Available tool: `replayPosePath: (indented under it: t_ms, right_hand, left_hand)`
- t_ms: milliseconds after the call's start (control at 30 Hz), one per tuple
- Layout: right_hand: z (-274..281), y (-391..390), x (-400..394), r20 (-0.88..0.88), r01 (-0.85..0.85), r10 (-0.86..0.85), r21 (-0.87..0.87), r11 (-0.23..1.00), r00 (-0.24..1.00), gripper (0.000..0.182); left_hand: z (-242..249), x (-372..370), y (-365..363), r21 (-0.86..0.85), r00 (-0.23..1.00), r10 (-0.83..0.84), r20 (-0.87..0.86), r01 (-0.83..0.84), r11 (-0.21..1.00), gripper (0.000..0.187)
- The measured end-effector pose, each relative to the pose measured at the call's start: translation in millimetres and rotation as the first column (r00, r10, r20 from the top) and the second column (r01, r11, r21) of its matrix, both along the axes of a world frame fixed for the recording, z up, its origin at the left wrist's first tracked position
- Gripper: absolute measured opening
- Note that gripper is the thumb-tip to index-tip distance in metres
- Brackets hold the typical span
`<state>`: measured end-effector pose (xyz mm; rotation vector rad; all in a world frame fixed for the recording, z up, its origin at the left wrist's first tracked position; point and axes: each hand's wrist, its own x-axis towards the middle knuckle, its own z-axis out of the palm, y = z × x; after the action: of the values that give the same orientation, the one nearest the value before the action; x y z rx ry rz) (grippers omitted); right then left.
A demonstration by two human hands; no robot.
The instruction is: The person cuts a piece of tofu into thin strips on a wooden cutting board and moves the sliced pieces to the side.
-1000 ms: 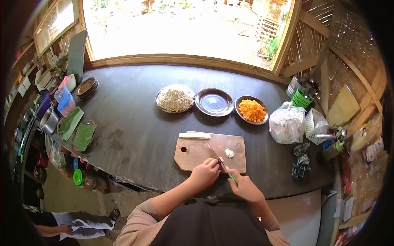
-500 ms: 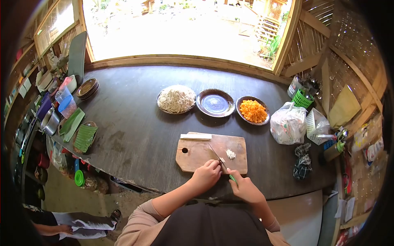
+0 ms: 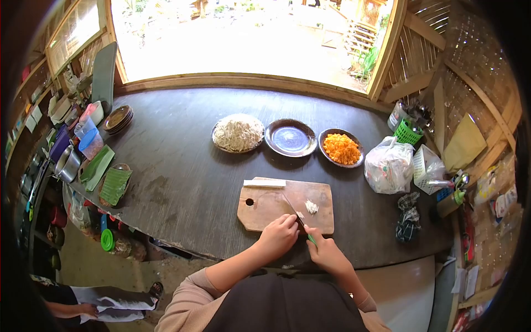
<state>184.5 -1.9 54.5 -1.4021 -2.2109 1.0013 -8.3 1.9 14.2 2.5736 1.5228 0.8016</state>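
A wooden cutting board [image 3: 265, 213] lies near the table's front edge. Closed around the green handle of a knife [image 3: 291, 206] is my right hand [image 3: 327, 253], and the blade points up and left over the board. My left hand [image 3: 279, 235] rests on the board's lower edge with bent fingers beside the blade; a small pale piece [image 3: 300, 214] shows at its fingertips, and what the fingers hold is mostly hidden. A small heap of white shreds [image 3: 311, 207] is right of the knife. Along the board's top left lies a long white strip [image 3: 264, 183].
Behind the board stand a plate of pale shreds [image 3: 238, 133], an empty dark plate [image 3: 290, 138] and a plate of orange pieces [image 3: 341, 149]. A plastic bag [image 3: 389, 166] and dark cloth [image 3: 408, 218] lie right. Banana leaves [image 3: 115, 186] are left. A person [image 3: 110, 303] is at lower left.
My right hand and the knife handle have shifted slightly up and left. My left hand stays nearly in the same place.
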Motion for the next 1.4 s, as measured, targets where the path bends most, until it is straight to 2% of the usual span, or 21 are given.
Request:
replayPosePath:
  t_ms: [100,200,267,433,533,600,733,800,833,900,1033,1100,1200,1333,1400]
  right_hand:
    - [-7,7,-8,-0.083,-0.022,0.029,0.079,0.997,0.996,0.038]
    - [7,7,-5,-0.041,-0.022,0.022,-0.011,1.000,0.999,0.038]
    - [7,2,2,-0.027,-0.028,0.028,0.005,1.000,0.999,0.038]
    - [3,-3,3,-0.020,-0.012,0.012,0.012,1.000,1.000,0.037]
    - [-8,6,-4,-0.079,0.015,-0.013,0.022,1.000,0.997,0.036]
    - [-15,15,-10,-0.147,-0.051,0.078,0.180,0.982,0.986,0.036]
    - [9,9,-5,-0.149,-0.063,0.078,0.103,0.993,0.986,0.035]
    - [14,0,2,-0.011,-0.029,0.029,0.002,1.000,1.000,0.036]
    - [9,0,1,-0.010,-0.029,0.029,0.000,1.000,1.000,0.036]
    - [-10,4,-3,-0.081,-0.019,0.028,0.113,0.993,0.996,0.036]
    - [-10,16,-13,-0.098,-0.022,0.033,0.108,0.994,0.995,0.037]
    - [10,13,-10,-0.018,-0.035,0.035,-0.013,0.999,0.999,0.036]
    - [22,1,0,-0.002,-0.060,0.060,0.015,0.998,0.998,0.035]
    - [-13,9,-5,-0.048,-0.037,0.040,0.047,0.998,0.998,0.033]
    - [-19,14,-13,-0.103,-0.026,0.040,0.131,0.991,0.994,0.034]
  left_hand:
    - [0,1,-1,0.007,0.998,-0.022,-0.062,0.022,1.000,0.021]
    - [-7,0,3,0.015,0.999,-0.025,-0.045,0.026,1.000,0.023]
    - [-9,0,1,0.020,1.000,0.004,-0.005,-0.004,1.000,0.025]
    - [-4,0,0,-0.012,1.000,0.000,-0.030,-0.001,1.000,0.025]
    - [3,-2,-1,-0.025,0.999,-0.006,-0.036,0.006,1.000,0.025]
    - [1,2,-2,-0.008,0.999,-0.019,-0.045,0.018,1.000,0.025]
    - [-11,-1,2,0.032,1.000,0.002,-0.008,-0.002,0.999,0.024]
    - [-12,-3,3,0.047,1.000,0.001,0.003,-0.002,0.999,0.024]
    - [-11,-2,3,0.029,1.000,0.001,-0.003,-0.001,1.000,0.024]
    - [-6,-1,1,0.003,1.000,-0.004,-0.008,0.004,1.000,0.024]
    - [0,-1,-1,0.017,1.000,-0.011,-0.028,0.011,1.000,0.023]
    - [-2,-1,1,0.041,1.000,-0.012,-0.028,0.014,0.999,0.023]
    - [-4,-2,1,0.022,1.000,0.004,-0.015,-0.004,1.000,0.022]
    - [-1,0,-2,-0.013,1.000,0.011,0.001,-0.011,1.000,0.024]
    - [0,0,-4,-0.017,1.000,0.020,0.022,-0.020,1.000,0.024]
